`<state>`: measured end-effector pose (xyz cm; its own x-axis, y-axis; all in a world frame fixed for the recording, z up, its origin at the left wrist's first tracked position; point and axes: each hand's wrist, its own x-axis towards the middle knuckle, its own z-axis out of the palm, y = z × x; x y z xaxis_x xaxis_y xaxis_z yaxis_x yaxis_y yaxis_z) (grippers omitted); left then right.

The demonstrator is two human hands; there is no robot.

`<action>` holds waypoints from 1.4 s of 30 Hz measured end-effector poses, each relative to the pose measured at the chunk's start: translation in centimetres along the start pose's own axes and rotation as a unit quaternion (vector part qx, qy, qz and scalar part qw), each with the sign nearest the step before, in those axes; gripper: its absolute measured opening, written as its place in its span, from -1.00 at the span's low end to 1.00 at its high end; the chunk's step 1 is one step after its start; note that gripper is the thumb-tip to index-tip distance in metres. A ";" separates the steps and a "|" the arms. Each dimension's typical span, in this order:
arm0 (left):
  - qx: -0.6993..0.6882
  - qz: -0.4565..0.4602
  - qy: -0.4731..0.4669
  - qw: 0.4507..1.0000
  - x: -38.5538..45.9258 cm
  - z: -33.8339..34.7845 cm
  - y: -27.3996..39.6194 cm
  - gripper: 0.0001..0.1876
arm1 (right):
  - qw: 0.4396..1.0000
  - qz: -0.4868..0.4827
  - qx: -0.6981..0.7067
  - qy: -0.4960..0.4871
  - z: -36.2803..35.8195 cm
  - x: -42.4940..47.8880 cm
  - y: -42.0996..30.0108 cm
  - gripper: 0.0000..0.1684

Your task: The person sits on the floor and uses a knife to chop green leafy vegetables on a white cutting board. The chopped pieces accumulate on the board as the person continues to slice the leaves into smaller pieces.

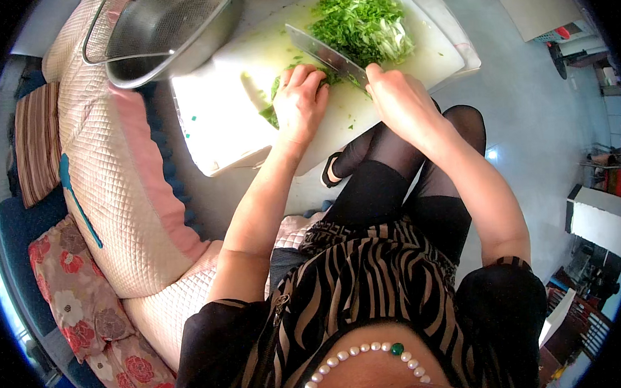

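My right hand (399,98) grips the handle of a kitchen cleaver (328,55), whose broad metal blade slants up and left over a white cutting board (338,126). Under the curled fingers of my left hand (301,104), a bunch of leafy greens (269,115) is held down on the board, mostly covered by the hand. The blade stands just right of those fingers, by the cut end of the bunch. Beyond it lies a heap of chopped greens (358,25), dark green with some pale stem pieces. Small green scraps are scattered about the board.
A metal basin (218,33) with a wire-mesh strainer (149,23) in it stands at the board's upper left. The board lies on a white table (197,136). A quilted sofa cover (116,204) with floral cushions (78,290) runs along the left, a blue long-handled object (79,201) on it.
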<state>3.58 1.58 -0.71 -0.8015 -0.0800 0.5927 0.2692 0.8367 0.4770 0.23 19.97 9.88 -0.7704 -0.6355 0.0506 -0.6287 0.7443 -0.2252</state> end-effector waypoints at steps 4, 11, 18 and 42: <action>0.004 0.003 0.003 1.000 0.0 0.3 0.1 -0.82 | 0.999 0.001 -0.032 -0.023 -0.2 -1.0 -0.8 -0.95; 0.005 0.000 0.006 1.000 0.1 0.4 0.0 -0.82 | 1.000 -0.005 -0.028 0.002 3.3 1.9 -1.9 -0.95; -0.024 -0.027 -0.017 0.999 0.2 0.3 -0.1 -0.81 | 0.995 0.052 0.059 0.062 5.1 3.9 2.2 -0.92; -0.013 -0.023 -0.009 1.000 -0.4 -0.8 0.6 -0.78 | 0.994 0.052 0.069 0.067 5.0 3.9 1.1 -0.90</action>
<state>4.48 1.66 -0.11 -0.8228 -0.1090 0.5578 0.2446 0.8180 0.5207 -2.91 17.25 4.93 -0.8432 -0.5169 0.1476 -0.5320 0.7635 -0.3662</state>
